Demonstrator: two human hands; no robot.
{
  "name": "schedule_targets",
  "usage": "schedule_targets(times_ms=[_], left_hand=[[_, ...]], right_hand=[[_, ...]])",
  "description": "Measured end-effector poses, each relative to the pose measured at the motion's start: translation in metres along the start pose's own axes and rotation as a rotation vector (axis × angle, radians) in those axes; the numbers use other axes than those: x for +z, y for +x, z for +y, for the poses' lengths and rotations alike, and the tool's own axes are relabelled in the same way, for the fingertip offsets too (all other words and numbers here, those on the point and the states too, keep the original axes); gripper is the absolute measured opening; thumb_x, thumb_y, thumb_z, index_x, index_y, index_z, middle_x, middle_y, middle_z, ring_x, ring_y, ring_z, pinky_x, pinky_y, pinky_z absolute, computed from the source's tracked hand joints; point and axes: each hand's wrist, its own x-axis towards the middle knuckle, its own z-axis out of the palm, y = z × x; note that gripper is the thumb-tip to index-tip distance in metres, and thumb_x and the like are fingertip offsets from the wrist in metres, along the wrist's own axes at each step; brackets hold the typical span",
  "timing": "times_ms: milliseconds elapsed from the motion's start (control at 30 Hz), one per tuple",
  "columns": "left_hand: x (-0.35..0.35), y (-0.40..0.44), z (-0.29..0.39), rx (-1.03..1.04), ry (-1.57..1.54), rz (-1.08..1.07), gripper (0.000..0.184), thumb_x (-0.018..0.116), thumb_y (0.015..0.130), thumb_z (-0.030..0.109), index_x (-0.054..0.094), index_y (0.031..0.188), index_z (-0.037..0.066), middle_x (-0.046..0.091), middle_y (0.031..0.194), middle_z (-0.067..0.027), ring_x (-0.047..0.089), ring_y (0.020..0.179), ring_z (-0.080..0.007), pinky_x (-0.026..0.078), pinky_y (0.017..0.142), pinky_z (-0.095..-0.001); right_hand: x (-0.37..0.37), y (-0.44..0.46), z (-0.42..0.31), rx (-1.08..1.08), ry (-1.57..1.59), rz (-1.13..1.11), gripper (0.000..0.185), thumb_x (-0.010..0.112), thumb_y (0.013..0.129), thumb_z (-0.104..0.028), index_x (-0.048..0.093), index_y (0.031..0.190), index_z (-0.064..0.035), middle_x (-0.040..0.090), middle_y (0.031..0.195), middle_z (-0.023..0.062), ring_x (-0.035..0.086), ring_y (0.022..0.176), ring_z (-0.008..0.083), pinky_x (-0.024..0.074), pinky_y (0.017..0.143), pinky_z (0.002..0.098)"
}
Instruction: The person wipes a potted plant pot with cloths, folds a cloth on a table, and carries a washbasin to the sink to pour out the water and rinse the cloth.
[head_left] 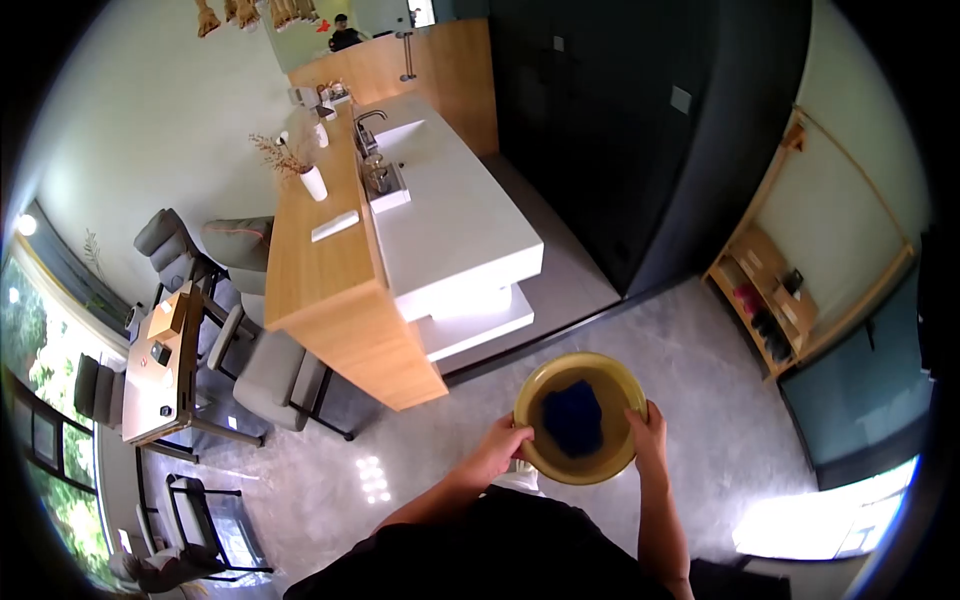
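- While both hands grip its rim, the yellow basin (621,392) is held in front of the body, above the grey floor (690,350).
- The left hand (502,446) clasps the rim on one side, its thumb over the edge; the right hand (648,434) clasps it opposite in the same way.
- A crumpled dark blue cloth (573,418) lies on the bottom of the basin.
- Ahead and to the left, the white worktop (455,215) juts out, with a low white shelf (485,325) beneath it, both apart from the basin.
- At its far end are a tap (369,116) and a sink (404,135), with a tray (393,198) of glassware nearer.
- A wooden ledge (325,275) runs alongside, carrying a white vase (313,184) of dried stems.
- Left of this, a grey chair (270,378) stands by a wooden table (143,395).
- A tall black cabinet (600,150) rises beyond the worktop; a shoe rack (742,285) stands well off to the right.
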Motion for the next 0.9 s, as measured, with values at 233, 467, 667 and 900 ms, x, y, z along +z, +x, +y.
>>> schedule_targets(times_ms=[233,467,667,900], left_hand=[[0.060,0.141,0.099,0.058,-0.023,0.040,0.046,0.061,0.080,0.003,0.058,0.126,0.002,0.066,0.092,-0.0116,0.070,0.073,-0.0246,0.061,0.055,-0.0348],[0.100,0.300,0.163,0.161,-0.117,0.173,0.044,0.060,0.081,0.002,0.059,0.124,0.003,0.069,0.099,-0.0129,0.073,0.079,-0.0274,0.065,0.062,-0.0398],[0.153,0.404,0.216,0.173,-0.292,0.392,0.045,0.056,0.083,-0.002,0.056,0.128,-0.002,0.067,0.111,-0.0165,0.071,0.093,-0.0326,0.064,0.071,-0.0478],[0.179,0.509,0.317,0.286,-0.416,0.453,0.041,0.055,0.084,-0.002,0.056,0.125,-0.002,0.067,0.109,-0.0157,0.072,0.090,-0.0335,0.064,0.072,-0.0472]], right_hand=[[0.006,0.204,-0.038,-0.003,-0.018,-0.043,0.034,0.066,0.087,-0.014,0.064,0.115,0.0045,0.067,0.096,0.0074,0.060,0.086,0.0152,0.0489,0.078,0.0317],[0.039,0.421,-0.076,-0.042,-0.065,-0.219,0.031,0.066,0.088,-0.011,0.065,0.115,0.0039,0.068,0.095,0.0069,0.060,0.086,0.0126,0.0491,0.077,0.0299],[0.066,0.603,-0.116,-0.158,-0.194,-0.443,0.031,0.068,0.087,-0.017,0.066,0.112,0.0015,0.068,0.086,0.0130,0.063,0.076,0.0183,0.0499,0.071,0.0349],[0.136,0.765,-0.172,-0.200,-0.136,-0.588,0.030,0.067,0.088,-0.018,0.066,0.112,0.0006,0.068,0.085,0.0098,0.062,0.075,0.0161,0.0492,0.069,0.0331]])
